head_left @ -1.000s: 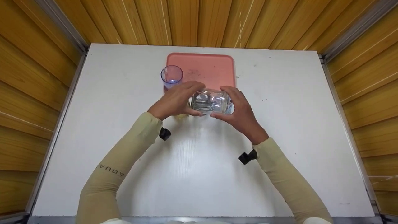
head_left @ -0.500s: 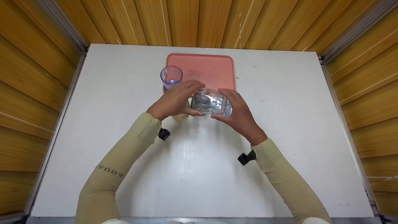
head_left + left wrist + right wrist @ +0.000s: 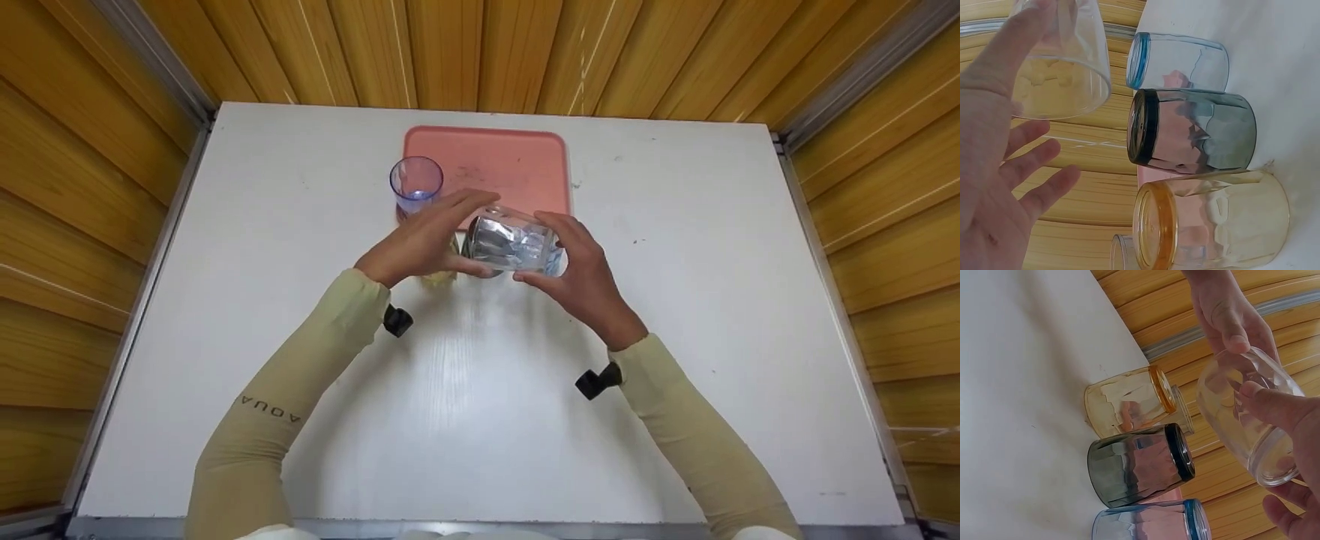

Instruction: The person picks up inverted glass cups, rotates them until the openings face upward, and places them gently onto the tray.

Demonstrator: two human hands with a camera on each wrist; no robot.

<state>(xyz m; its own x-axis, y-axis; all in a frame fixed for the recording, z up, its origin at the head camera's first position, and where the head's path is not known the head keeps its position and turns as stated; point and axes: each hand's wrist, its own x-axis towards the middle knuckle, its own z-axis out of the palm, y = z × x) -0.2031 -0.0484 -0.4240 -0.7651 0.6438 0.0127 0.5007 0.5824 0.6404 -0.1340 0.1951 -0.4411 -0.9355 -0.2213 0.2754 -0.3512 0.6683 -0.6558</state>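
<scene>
Both hands hold a clear cup [image 3: 514, 241] above the table, lying on its side. My left hand [image 3: 427, 240] is at its mouth end; in the left wrist view the thumb [image 3: 1016, 39] lies against the cup's wall and several fingers are spread below its rim. My right hand [image 3: 581, 274] grips the thick base end, its thumb [image 3: 1275, 402] across the wall in the right wrist view. Beneath stand an amber cup [image 3: 1213, 219], a smoky grey cup [image 3: 1196, 132] and a light blue cup [image 3: 1185, 62], bases up; the hands mostly hide them in the head view.
Farther back lies a pink tray [image 3: 510, 161] on the white table [image 3: 675, 247]. A blue-rimmed cup [image 3: 416, 180] stands at the tray's left side, behind my left hand. Wood-look panels [image 3: 517, 52] enclose the table at the back and both sides.
The clear cup has tilted slightly, its left end rising a little, and the left fingers have shifted with it. The other cups and the tray have stayed in place.
</scene>
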